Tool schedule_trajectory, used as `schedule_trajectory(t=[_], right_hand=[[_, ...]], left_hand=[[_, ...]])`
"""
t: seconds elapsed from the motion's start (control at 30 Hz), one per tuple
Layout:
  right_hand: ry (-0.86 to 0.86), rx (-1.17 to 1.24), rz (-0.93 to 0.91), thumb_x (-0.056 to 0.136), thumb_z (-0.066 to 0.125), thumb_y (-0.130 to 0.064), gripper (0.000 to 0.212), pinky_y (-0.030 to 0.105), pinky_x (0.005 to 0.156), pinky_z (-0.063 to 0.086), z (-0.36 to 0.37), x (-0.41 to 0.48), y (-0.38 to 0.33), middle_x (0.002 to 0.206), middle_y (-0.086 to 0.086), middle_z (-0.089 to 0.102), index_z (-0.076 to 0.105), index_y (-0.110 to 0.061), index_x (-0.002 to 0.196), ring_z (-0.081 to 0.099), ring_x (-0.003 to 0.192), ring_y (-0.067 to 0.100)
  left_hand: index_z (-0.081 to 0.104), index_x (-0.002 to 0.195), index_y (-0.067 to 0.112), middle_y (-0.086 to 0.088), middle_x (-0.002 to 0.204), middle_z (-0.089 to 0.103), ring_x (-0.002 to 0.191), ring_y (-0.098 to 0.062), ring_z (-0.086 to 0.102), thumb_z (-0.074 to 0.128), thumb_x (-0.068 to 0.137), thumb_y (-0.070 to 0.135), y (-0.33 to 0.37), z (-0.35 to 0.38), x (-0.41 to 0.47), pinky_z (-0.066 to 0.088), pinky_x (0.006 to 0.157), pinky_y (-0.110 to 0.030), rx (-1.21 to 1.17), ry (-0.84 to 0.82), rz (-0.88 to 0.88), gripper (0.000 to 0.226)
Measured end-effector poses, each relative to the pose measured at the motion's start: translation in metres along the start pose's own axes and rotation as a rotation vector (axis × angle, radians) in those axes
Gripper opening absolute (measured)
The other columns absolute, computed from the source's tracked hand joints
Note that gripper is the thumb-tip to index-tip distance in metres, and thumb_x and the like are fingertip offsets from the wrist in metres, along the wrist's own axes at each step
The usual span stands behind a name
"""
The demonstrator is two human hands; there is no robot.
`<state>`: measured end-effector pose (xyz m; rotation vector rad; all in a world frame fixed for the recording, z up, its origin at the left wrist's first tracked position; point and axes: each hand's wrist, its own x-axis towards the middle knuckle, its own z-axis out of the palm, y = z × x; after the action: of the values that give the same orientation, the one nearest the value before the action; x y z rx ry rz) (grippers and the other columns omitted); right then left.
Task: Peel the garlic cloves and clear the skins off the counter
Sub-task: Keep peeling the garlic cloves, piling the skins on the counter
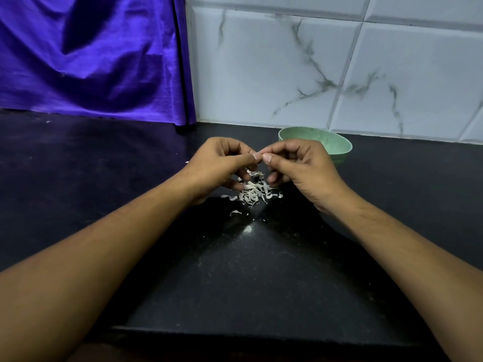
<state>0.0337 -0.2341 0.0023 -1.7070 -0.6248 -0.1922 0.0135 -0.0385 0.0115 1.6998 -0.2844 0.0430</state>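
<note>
My left hand [217,165] and my right hand [300,165] meet above the black counter [251,270], thumbs and fingertips pinched together on a small garlic clove [257,154] that is almost wholly hidden between them. Only a pale sliver of it shows. Directly below the hands lies a small heap of whitish garlic skins [252,193], with a few stray flakes nearer me. A pale green bowl [337,143] stands just behind my right hand; its contents are hidden.
A shiny purple cloth [91,56] hangs down to the counter at the back left. White marbled wall tiles [339,69] close off the back right. The counter's front edge [248,333] runs near the bottom of the view.
</note>
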Motion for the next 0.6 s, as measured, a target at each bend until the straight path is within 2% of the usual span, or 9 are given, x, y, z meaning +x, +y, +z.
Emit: schedule_trajectory(t=[0.1,0.17,0.37,0.5,0.6], right_hand=[[-0.017,-0.025,0.006,0.092,0.071,0.000,0.017,0.050,0.073,0.062,0.0000,0.0004,0.0009,0.086,0.017,0.075,0.073,-0.001,0.109,0.074,0.073,0.025],[-0.032,-0.051,0.004,0.092,0.072,0.002,0.019,0.052,0.076,0.061,-0.0003,0.0008,0.0016,0.089,0.016,0.076,0.074,-0.001,0.110,0.075,0.076,0.027],[-0.037,-0.118,-0.031,0.095,0.070,-0.003,0.019,0.049,0.076,0.064,-0.0033,0.0010,0.0025,0.091,0.013,0.078,0.076,-0.006,0.113,0.076,0.080,0.035],[0.015,-0.188,-0.110,0.090,0.077,-0.014,0.018,0.060,0.074,0.060,-0.0069,0.0049,0.0065,0.095,0.013,0.073,0.080,-0.016,0.108,0.072,0.081,0.038],[0.033,-0.217,-0.153,0.087,0.080,-0.018,0.019,0.062,0.072,0.059,-0.0085,0.0060,0.0070,0.093,0.014,0.067,0.082,-0.019,0.106,0.068,0.081,0.040]], left_hand=[[0.070,0.100,0.000,-0.002,0.076,0.068,0.063,-0.011,0.062,0.075,0.093,0.019,0.0008,-0.0002,-0.0010,0.057,0.051,-0.027,-0.008,-0.009,-0.013,0.021],[0.070,0.099,0.001,-0.002,0.075,0.068,0.062,-0.010,0.061,0.074,0.094,0.020,0.0013,0.0004,-0.0018,0.056,0.051,-0.025,-0.020,-0.017,-0.022,0.020],[0.070,0.098,0.002,0.001,0.073,0.070,0.061,-0.009,0.062,0.071,0.096,0.021,0.0020,-0.0002,-0.0021,0.056,0.050,-0.024,-0.043,-0.032,-0.020,0.019],[0.072,0.098,0.003,-0.002,0.081,0.072,0.065,-0.010,0.063,0.072,0.095,0.020,0.0023,-0.0007,-0.0015,0.056,0.051,-0.024,-0.072,-0.039,-0.022,0.017],[0.072,0.099,0.002,-0.005,0.085,0.072,0.066,-0.011,0.063,0.072,0.094,0.018,0.0027,-0.0015,-0.0011,0.055,0.051,-0.023,-0.107,-0.033,-0.038,0.016]])
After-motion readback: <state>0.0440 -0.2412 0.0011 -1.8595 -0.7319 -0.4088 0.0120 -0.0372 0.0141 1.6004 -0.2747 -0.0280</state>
